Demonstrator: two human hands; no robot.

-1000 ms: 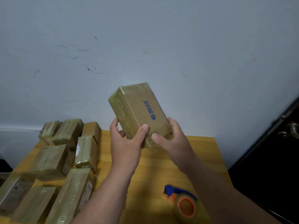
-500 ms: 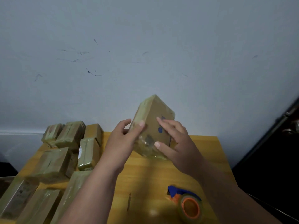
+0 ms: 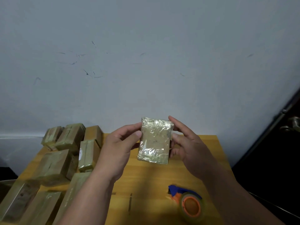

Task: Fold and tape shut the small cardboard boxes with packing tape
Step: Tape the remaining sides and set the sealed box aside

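Cardboard box (image 3: 154,142) (tape-wrapped) | pinched between left hand (image 3: 119,148), right hand (image 3: 189,143)

Both forearms showing bare to frame edge, no sleeves in view. Left hand (image 3: 119,149) and right hand (image 3: 189,147) wearing nothing; nails looking short, unpainted.

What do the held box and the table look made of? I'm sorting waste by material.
The held box looks like brown cardboard under glossy clear tape: crinkled glare streaks cross its face. The table looks like light yellowish wood with a smooth finish, though laminate can't be ruled out.
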